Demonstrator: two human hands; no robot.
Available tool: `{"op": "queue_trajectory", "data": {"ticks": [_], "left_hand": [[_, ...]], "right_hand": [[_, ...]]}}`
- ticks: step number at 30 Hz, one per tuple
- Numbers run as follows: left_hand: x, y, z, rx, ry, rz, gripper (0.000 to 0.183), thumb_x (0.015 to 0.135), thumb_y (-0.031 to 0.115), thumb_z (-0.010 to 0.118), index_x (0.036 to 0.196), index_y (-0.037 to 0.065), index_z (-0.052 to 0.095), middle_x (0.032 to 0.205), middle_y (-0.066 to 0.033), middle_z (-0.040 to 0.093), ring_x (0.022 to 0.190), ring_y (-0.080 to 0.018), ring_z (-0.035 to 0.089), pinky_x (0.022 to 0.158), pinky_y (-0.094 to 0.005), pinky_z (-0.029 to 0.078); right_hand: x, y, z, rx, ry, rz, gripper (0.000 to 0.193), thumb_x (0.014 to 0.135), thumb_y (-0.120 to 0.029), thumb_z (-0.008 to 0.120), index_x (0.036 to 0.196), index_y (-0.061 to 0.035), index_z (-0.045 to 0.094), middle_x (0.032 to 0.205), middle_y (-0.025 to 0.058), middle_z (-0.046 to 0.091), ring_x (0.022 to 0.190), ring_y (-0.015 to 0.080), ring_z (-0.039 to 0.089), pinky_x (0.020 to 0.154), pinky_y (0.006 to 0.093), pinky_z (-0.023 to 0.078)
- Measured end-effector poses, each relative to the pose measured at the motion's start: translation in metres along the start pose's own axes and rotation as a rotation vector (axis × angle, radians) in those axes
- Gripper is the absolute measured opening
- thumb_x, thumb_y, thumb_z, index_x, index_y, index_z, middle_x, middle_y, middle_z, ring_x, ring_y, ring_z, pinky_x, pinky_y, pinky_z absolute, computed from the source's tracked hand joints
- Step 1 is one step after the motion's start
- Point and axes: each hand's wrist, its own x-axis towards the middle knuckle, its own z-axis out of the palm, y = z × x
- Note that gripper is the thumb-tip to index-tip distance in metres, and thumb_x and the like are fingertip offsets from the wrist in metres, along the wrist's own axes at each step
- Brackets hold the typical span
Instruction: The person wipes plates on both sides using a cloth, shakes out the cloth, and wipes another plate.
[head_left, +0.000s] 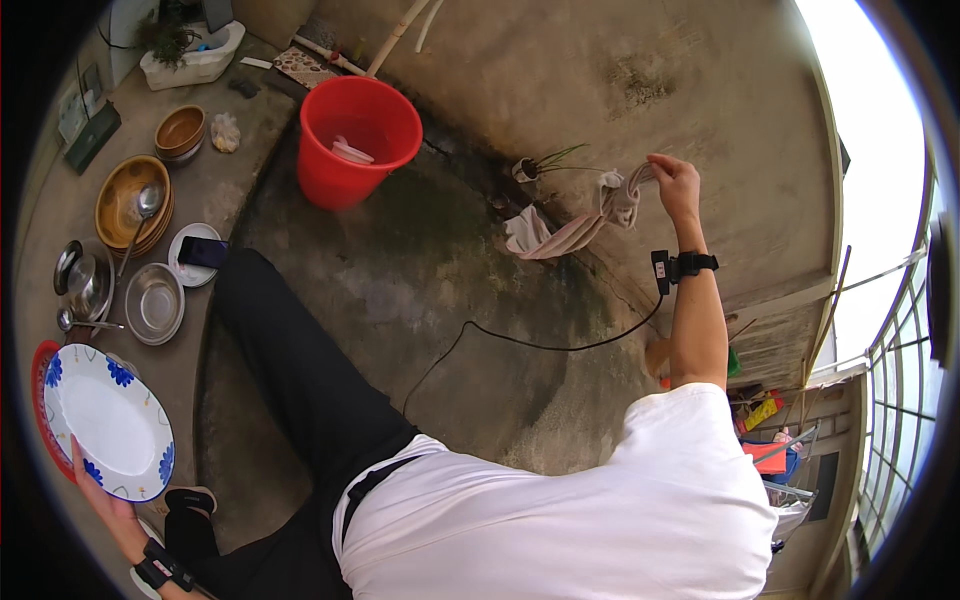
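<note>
My left hand [108,508] grips the lower edge of an oval white plate [110,422] with blue flowers on its rim. The plate is tilted toward me, over a red round tray or basin [41,372] that it partly covers. Out to the far right, my raised right hand [677,187] pinches one end of a pale pinkish cloth [572,238]. The cloth is twisted near my fingers, and its loose end swings out to the left. Nothing touches the cloth except that hand.
On the ledge at left stand stacked brown bowls [112,205] with a ladle [149,200], metal bowls [155,302], and a phone [204,252] on a white plate [184,272]. A red bucket [340,185] stands on the floor. A black cable [560,347] runs from my right wrist.
</note>
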Motion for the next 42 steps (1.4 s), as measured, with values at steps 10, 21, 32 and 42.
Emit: {"op": "queue_trajectory", "data": {"ticks": [10,21,32,42], "left_hand": [[0.002,0.004,-0.009,-0.018,-0.058,-0.046,0.065,0.102,0.034,0.064,0.152,-0.003,0.045,0.152,-0.0155,0.056,0.132,-0.0313,0.061,0.112,-0.0424,0.05],[0.0,0.002,-0.001,-0.052,-0.082,-0.03,0.06,0.104,0.033,0.062,0.15,-0.003,0.049,0.15,-0.0149,0.058,0.13,-0.03,0.062,0.11,-0.0411,0.051],[-0.003,0.0,0.001,-0.056,-0.122,-0.094,0.059,0.103,0.034,0.063,0.149,-0.001,0.051,0.147,-0.0136,0.061,0.128,-0.0295,0.064,0.107,-0.0403,0.053],[-0.012,-0.005,0.024,-0.119,-0.223,-0.059,0.061,0.104,0.039,0.063,0.152,0.004,0.049,0.146,-0.0116,0.062,0.127,-0.0275,0.064,0.107,-0.0404,0.054]], "right_hand": [[0.001,-0.074,-0.025,0.403,0.031,0.327,0.022,0.104,-0.012,0.064,0.119,-0.0015,0.076,0.09,0.0045,0.076,0.066,0.0119,0.073,0.054,0.022,0.053],[0.01,-0.074,-0.015,0.305,0.393,-0.016,0.019,0.1,-0.007,0.066,0.113,0.0023,0.077,0.088,0.0097,0.077,0.075,0.0107,0.07,0.065,0.0259,0.056],[-0.022,-0.093,0.037,0.273,-0.608,0.127,0.022,0.099,-0.007,0.068,0.117,0.0023,0.076,0.089,0.0077,0.077,0.078,0.0157,0.076,0.065,0.0283,0.059],[0.022,-0.316,-0.102,0.925,0.059,-0.405,0.026,0.105,-0.005,0.061,0.125,0.0077,0.07,0.104,0.0206,0.076,0.083,0.0225,0.077,0.069,0.0313,0.065]]}}
